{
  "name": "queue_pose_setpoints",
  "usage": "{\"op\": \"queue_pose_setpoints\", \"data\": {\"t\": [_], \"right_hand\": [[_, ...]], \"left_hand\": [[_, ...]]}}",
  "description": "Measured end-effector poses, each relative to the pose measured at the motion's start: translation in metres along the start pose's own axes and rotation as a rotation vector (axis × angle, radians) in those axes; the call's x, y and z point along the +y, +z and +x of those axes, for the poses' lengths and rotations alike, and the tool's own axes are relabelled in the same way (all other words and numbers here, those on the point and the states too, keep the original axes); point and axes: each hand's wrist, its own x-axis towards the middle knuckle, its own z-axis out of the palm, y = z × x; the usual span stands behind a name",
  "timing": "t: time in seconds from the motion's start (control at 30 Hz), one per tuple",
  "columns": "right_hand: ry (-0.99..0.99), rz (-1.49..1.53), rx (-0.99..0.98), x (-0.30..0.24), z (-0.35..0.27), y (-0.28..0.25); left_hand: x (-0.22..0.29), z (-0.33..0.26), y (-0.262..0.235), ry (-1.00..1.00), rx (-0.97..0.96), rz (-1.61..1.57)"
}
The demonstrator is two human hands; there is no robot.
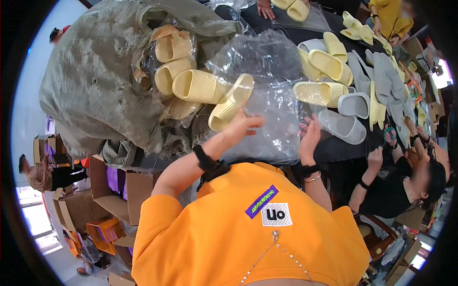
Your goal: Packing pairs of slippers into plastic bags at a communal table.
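A clear plastic bag (pixel 279 107) lies crumpled across the dark table in front of me. My left hand (pixel 242 127) reaches over its left side, fingers stretched out and apart. Just beyond that hand, a pale yellow slipper (pixel 234 101) lies tilted; whether the hand touches it I cannot tell. My right hand (pixel 310 136) is at the bag's right edge with its fingers extended, close to a grey slipper (pixel 344 127). Another yellow slipper (pixel 198 86) rests to the left, beside yellow slippers (pixel 172 47) partly wrapped in clear plastic.
A large grey-green woven sack (pixel 102 71) bulks at the left. Yellow slippers (pixel 329 66) and grey slippers (pixel 386 78) cover the table's right side. A person in black (pixel 391 190) works at the right; another in yellow (pixel 393 19) stands beyond. Cardboard boxes (pixel 112 190) stand at the lower left.
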Motion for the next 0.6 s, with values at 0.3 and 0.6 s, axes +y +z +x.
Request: {"op": "queue_pose_setpoints", "data": {"t": [0.3,0.6], "right_hand": [[0.104,0.046,0.258,0.006,0.002,-0.062],[0.127,0.019,0.191,0.044,-0.008,-0.073]], "left_hand": [[0.014,0.049,-0.040,0.753,0.248,0.914],[0.032,0.037,-0.097,0.880,0.142,2.193]]}}
